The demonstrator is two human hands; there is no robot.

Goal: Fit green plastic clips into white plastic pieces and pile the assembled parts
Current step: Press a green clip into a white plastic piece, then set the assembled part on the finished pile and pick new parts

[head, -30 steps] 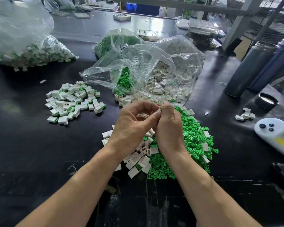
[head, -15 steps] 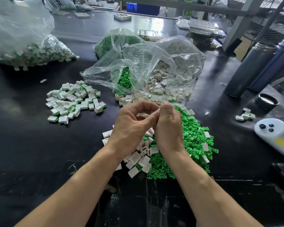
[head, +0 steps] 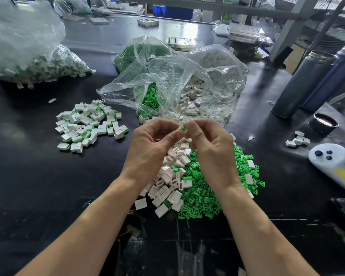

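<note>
Nearest to the camera, two bare forearms reach forward over the black table [head: 38, 186]. The left hand [head: 149, 148] and the right hand [head: 213, 150] meet above the loose parts, fingertips together. Between them a small green clip [head: 182, 128] shows – both hands pinch it with curled fingers. If a white piece is also held there, I cannot tell, because the fingers hide it.

Under the hands lies a heap of white pieces [head: 171, 176], and touching it on the right side a wider heap of green clips [head: 213, 194], with a few white pieces scattered on top of the green.

To the left, well apart from these heaps, there is a pile of assembled parts [head: 90, 124] – white blocks with green edges.

Just behind the hands, two open clear plastic bags lie side by side: a bag of green clips [head: 147, 76] and a bag of white pieces [head: 211, 80]. Parts from both spill out toward the hands.

On the right side a white controller [head: 331, 160] with dark buttons lies near the table edge. Behind it there is a small group of white pieces [head: 298, 139], then a dark round cap [head: 323, 122], and farther two tall dark bottles [head: 315, 80] standing side by side.

At the far left a large clear bag of assembled parts [head: 28, 56] rests on the table. Behind all this are shelves and trays, too blurred to tell more.
</note>
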